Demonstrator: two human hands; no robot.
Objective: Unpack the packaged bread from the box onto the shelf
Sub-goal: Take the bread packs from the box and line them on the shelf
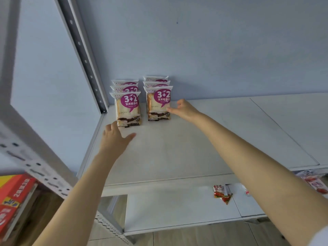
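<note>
Pale blue wall (221,50) at the back, with a white shelf board (186,150) running from it toward the bottom of the frame. At upper left, a grey perforated upright (85,55) bounding the board's left end. Standing upright in the far left corner of the board, packaged bread in two rows, three packets deep each: left row (128,109) and right row (158,103), with a narrow gap between. Printed on each front face, a magenta speech bubble with "3+2" in white and 紫米味面包 beneath; smaller print too fine to read. Wide bare board to the right of the rows and in front of them, out to the front edge. Low before the left row, left hand (113,140), fingers spread and relaxed, gripping nothing, fingertips just beside the front packet's lower left corner; contact not discernible. At the right edge of the right row's front packet, right hand (184,109), one outstretched digit touching the packet's side, other fingers loosely curled, holding nothing. Lower in the frame, a lower shelf (177,208) with a red snack sachet (221,192) lying flat on it; more red sachets (316,183) at the right edge of the frame. At lower left, an orange-red carton (14,192) bearing a "2", other writing blurred.
</note>
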